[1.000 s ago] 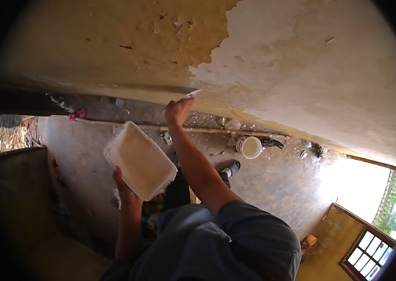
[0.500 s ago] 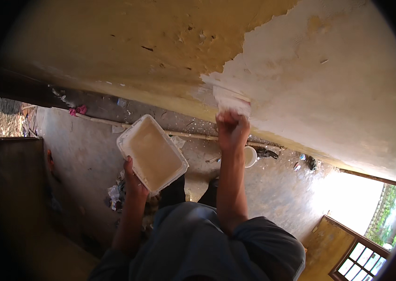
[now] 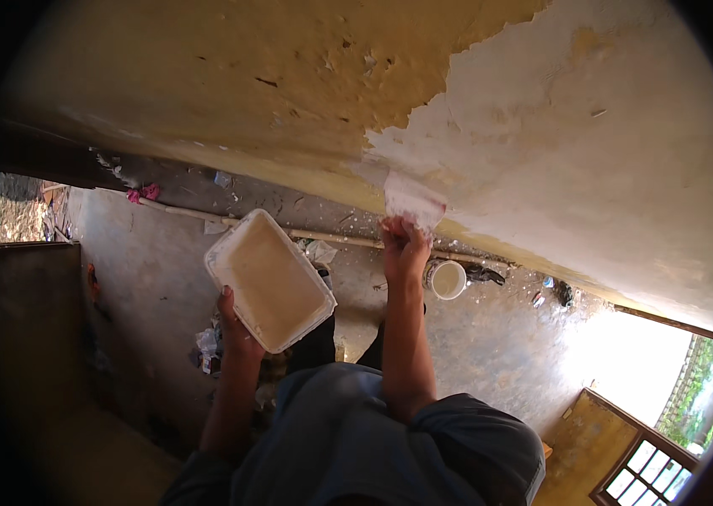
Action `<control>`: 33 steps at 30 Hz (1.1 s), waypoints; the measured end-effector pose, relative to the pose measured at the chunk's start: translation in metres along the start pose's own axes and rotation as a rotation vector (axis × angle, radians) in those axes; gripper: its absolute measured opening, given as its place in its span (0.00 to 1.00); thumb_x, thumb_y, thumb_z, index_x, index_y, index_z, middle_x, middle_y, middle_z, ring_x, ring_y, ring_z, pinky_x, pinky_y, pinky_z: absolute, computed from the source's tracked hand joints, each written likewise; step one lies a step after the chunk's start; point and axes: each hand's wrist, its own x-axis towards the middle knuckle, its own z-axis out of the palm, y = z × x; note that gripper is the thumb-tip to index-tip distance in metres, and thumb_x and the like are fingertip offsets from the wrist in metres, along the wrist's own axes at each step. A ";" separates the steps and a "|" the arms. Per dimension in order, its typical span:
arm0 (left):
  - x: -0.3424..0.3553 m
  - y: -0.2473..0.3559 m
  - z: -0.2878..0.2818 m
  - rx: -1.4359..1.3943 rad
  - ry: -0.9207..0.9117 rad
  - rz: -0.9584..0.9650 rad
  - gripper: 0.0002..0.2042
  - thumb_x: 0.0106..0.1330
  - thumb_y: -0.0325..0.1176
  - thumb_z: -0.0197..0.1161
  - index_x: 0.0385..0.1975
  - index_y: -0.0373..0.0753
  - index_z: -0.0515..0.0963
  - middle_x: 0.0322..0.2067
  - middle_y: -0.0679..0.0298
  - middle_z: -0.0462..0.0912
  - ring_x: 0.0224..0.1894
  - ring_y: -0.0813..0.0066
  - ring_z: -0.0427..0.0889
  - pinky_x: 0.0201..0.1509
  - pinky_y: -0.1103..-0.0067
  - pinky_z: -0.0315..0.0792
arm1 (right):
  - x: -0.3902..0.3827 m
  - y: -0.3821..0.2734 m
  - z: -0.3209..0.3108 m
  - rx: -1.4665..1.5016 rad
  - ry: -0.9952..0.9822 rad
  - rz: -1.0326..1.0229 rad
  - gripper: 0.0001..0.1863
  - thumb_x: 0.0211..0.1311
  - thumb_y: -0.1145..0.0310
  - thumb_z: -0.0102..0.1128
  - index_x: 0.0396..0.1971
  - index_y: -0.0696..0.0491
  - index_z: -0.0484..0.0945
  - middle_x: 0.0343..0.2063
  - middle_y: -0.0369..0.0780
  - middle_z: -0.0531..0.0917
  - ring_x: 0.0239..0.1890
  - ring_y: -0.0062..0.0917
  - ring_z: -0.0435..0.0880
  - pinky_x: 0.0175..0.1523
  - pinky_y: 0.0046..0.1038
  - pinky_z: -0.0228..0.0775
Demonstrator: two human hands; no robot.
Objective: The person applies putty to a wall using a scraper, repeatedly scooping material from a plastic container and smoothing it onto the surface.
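My left hand grips the lower left side of a rectangular white tub, thumb over its rim. A smooth beige layer covers the inside of the tub, which is tilted. In my right hand, closed fingers pinch the near end of a flat, pale putty scraper. Its far edge lies at the lower part of the wall; whether it touches cannot be told. Around it, the wall has a whitish coat to the right and peeling ochre paint to the left.
A long pale pole lies on the floor along the wall. A white bucket stands beside my right forearm, near a black crumpled thing. Pink cloth and scattered litter lie about. A paned window is at lower right.
My right hand and the scraper have moved slightly left and down toward me. More of the white bucket shows beside my forearm. My left hand still holds the tub, barely shifted.
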 end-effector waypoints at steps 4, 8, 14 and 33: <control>-0.001 0.002 0.023 0.078 -0.010 0.008 0.34 0.63 0.53 0.53 0.64 0.39 0.58 0.59 0.56 0.68 0.60 0.57 0.69 0.62 0.63 0.66 | 0.077 0.017 -0.084 -0.093 0.173 0.107 0.01 0.56 0.79 0.53 0.28 0.60 0.74 0.23 0.41 0.78 0.26 0.27 0.78 0.35 0.29 0.79; -0.001 0.003 0.016 0.055 -0.037 -0.020 0.33 0.64 0.53 0.53 0.64 0.39 0.58 0.59 0.56 0.68 0.60 0.58 0.69 0.62 0.62 0.66 | 0.097 -0.047 -0.019 -0.026 0.084 -0.063 0.05 0.57 0.80 0.53 0.23 0.56 0.74 0.22 0.39 0.77 0.25 0.24 0.76 0.36 0.26 0.76; -0.006 0.000 0.014 0.024 -0.056 -0.007 0.34 0.63 0.54 0.54 0.64 0.40 0.58 0.59 0.56 0.68 0.60 0.58 0.69 0.61 0.62 0.66 | -0.002 -0.053 -0.040 -0.196 0.188 -0.148 0.02 0.54 0.77 0.54 0.28 0.57 0.73 0.21 0.40 0.76 0.24 0.26 0.77 0.33 0.29 0.76; -0.002 -0.001 0.023 0.081 -0.061 -0.030 0.34 0.63 0.55 0.54 0.65 0.42 0.58 0.60 0.58 0.67 0.61 0.58 0.68 0.63 0.61 0.64 | 0.072 -0.001 -0.137 -1.177 0.828 -0.610 0.29 0.64 0.62 0.52 0.60 0.58 0.57 0.60 0.54 0.62 0.59 0.39 0.68 0.64 0.44 0.57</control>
